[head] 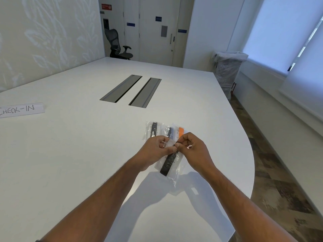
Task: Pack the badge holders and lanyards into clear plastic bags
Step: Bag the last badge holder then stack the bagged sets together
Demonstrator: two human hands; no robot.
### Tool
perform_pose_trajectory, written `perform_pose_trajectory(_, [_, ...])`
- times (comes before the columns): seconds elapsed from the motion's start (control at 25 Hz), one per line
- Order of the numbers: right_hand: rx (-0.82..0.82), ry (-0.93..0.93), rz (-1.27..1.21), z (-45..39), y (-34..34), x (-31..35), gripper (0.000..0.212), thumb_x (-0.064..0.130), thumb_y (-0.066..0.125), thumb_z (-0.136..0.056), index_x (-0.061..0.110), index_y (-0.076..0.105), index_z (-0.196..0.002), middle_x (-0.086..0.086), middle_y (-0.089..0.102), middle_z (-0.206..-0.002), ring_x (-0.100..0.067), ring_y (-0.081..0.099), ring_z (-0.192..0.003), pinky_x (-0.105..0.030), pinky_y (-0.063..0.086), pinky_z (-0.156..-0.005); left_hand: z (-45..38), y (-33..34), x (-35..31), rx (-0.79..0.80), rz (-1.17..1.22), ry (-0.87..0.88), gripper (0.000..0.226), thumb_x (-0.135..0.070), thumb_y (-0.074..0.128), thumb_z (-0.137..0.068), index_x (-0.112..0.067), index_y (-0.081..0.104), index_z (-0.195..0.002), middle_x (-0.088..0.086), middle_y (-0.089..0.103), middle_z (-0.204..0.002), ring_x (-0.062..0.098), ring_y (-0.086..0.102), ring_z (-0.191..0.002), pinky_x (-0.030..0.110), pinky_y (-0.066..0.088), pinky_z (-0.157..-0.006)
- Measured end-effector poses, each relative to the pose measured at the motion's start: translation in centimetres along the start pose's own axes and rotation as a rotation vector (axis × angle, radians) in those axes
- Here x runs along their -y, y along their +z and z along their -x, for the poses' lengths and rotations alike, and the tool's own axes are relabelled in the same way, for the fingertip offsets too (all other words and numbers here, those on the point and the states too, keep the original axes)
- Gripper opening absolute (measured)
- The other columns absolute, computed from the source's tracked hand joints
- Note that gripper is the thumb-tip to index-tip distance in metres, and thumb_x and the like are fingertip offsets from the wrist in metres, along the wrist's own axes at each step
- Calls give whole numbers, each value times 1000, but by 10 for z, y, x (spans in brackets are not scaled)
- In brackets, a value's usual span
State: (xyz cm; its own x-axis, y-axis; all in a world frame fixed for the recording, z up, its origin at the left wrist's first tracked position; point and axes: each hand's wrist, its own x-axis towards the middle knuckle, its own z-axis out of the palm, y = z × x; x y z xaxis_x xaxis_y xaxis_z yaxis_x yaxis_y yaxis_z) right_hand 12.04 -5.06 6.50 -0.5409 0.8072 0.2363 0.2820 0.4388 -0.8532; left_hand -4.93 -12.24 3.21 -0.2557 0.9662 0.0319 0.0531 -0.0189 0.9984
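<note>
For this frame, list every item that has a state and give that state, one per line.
Left hand: pinching the top of the held bag.
Right hand: pinching the same top edge.
Held bag: lifted off the table, black lanyard inside.
Bags behind the hands: lying flat on the table, filled, one with an orange lanyard.
CHECK-IN sign: flat on the table.

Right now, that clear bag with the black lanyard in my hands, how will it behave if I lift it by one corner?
The clear bag is probably floppy: it hangs crinkled below both hands. It likely weighs little, pinched only by fingers. The glossy film may be slippery.
</note>
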Motion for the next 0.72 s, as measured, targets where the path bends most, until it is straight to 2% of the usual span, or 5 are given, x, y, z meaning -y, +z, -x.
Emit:
perform_pose_trajectory(0.12, [17, 14, 0, 2, 3, -1, 8, 24, 63, -98, 22, 68, -92, 7, 72, -92, -13, 64, -91, -25, 47, -77, -1, 1, 0, -45, 34, 11, 31, -26, 85, -81, -19, 75, -109, 6, 79, -82, 17, 78, -84, 24, 58, -73])
perform_pose_trajectory(0.28, [122, 9, -57, 8, 4, -5, 17, 20, 53, -103, 27, 68, -101, 8, 64, -111, -1, 58, -102, -19, 43, -83, -2, -2, 3, -104, 43, 33, 36, -29, 87, -76, -19, 75, -108, 17, 80, -95, 30, 78, -94, 40, 61, -90])
perform_pose_trajectory(0.36, [188, 31, -44, 7, -1, -7, 22, 20, 51, -104, 33, 68, -107, 7, 59, -113, -1, 57, -101, -18, 41, -83, -1, -3, 5, -130, 33, 29, 33, -29, 88, -76, -20, 76, -105, 16, 79, -97, 31, 77, -96, 38, 61, -89])
perform_pose_trajectory(0.52, [195, 77, -17, 3, -9, -16, 28, 10, 56, -100, 33, 72, -104, -14, 60, -86, -15, 52, -75, -30, 45, -74, -1, -5, 8, -140, 5, -68, 17, -31, 82, -86, -23, 76, -100, 3, 82, -95, 12, 74, -82, 26, 55, -69])
perform_pose_trajectory(0.72, [125, 119, -61, 5, -13, -29, 23, 5, 66, -93, 25, 73, -101, -5, 59, -71, -13, 54, -66, -29, 48, -72, -3, -5, 13, -115, 22, -186, 17, -25, 62, -102, -17, 77, -98, -2, 76, -84, 14, 64, -74, 29, 56, -72])
